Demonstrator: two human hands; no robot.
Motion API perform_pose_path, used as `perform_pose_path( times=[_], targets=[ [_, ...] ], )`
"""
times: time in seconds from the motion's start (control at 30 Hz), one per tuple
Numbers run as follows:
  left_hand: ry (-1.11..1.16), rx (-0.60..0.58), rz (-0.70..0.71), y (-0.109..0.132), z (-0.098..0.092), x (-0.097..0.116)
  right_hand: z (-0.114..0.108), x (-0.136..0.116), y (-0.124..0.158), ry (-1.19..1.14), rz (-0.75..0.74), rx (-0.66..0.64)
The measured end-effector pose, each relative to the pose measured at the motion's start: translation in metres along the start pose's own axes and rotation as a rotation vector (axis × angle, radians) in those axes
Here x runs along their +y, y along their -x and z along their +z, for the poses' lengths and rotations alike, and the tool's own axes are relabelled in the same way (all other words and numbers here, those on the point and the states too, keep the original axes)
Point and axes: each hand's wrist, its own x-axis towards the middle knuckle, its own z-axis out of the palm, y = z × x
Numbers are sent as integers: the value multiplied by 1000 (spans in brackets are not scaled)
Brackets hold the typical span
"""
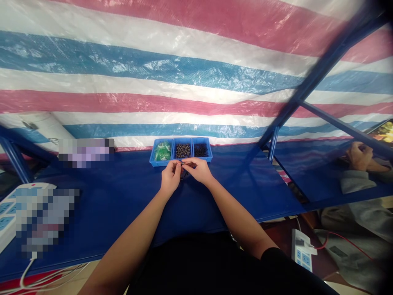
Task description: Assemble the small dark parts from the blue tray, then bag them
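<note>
My left hand (pixel 170 178) and my right hand (pixel 199 169) meet just in front of the blue bins, fingertips pinched together. Between them is a small dark piece with a shiny spot (pixel 182 164), mostly covered by the fingers; its kind is too small to make out. A dark bit shows below the fingers. Right behind the hands, three blue bins stand side by side: the left bin (pixel 151 159) with green and clear pieces (pixel 163 150), the middle one with small brass-and-black parts (pixel 183 150), the right one with thin black parts (pixel 200 150).
The bins stand on a blue table (pixel 129 213). At left lie a white power strip (pixel 33 189) and blurred-out objects. A blue metal frame (pixel 278 119) rises at right; beyond it are another person's hands (pixel 360 155). A second power strip (pixel 302 250) is below right. Striped sheeting (pixel 153 86) hangs behind.
</note>
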Motion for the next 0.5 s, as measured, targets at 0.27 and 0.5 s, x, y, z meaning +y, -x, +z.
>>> perform_pose_path(
  times=[0.27,0.5],
  targets=[
    [-36,-30,26,0,-2,2,-1,2,-1,13,43,4],
    [-58,-15,18,0,0,-1,0,1,0,-47,32,-1]
  ],
)
